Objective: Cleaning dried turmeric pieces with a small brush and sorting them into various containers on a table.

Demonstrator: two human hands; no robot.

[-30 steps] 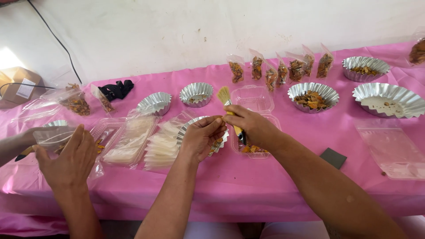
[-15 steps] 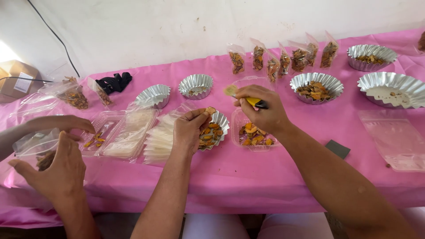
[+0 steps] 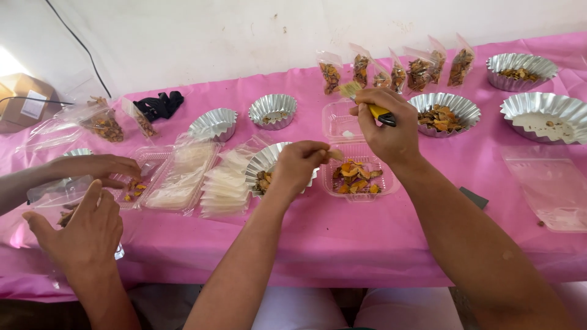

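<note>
My left hand (image 3: 298,166) pinches a small yellow-orange piece (image 3: 335,154) at its fingertips, held between a fluted foil cup (image 3: 264,164) and a clear plastic container (image 3: 359,174) with orange and brown pieces in it. My right hand (image 3: 386,125) is closed around a yellow-handled brush (image 3: 367,102), bristles pointing up to the left, above the container's open lid (image 3: 341,120).
Another person's two hands (image 3: 85,226) at the left handle a clear bag over a tray. Stacks of small clear bags (image 3: 225,183) lie beside the foil cup. More foil cups (image 3: 545,116), filled bags (image 3: 396,70) and a black cloth (image 3: 160,104) sit on the pink tablecloth (image 3: 342,238).
My left hand lifted off the foil cup and brought a small piece toward the clear container. My right hand with the brush moved slightly up. The other person's hands shifted over the bag.
</note>
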